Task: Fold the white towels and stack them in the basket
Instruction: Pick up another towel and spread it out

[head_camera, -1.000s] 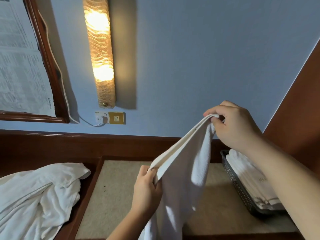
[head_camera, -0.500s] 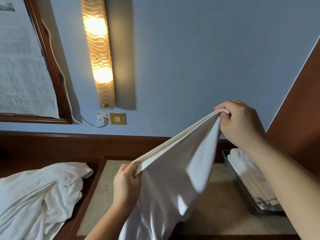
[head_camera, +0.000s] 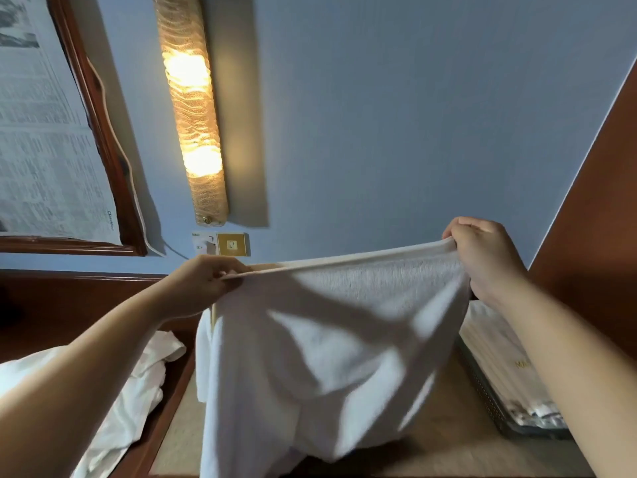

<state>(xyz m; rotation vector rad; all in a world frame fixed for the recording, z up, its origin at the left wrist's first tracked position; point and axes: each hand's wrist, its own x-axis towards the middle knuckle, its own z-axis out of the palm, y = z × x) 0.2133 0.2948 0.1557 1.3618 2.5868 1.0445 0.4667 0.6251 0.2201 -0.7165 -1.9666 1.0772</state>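
White towel [head_camera: 331, 353] stretched in air, top hem taut between both hands, left hand [head_camera: 203, 288] fingers pinching one corner, right hand [head_camera: 482, 260] fingers curled pinching the other, cloth hanging below fingertips, basket [head_camera: 489, 398] of folded towels [head_camera: 496, 353] below right hand, loose white pile [head_camera: 138, 384] under left forearm.

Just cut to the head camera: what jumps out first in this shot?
A white towel held up mid-frame, its top edge stretched between the left hand and right hand. Behind it, a lit wall lamp glows upper left. Folded towels fill the basket at right.
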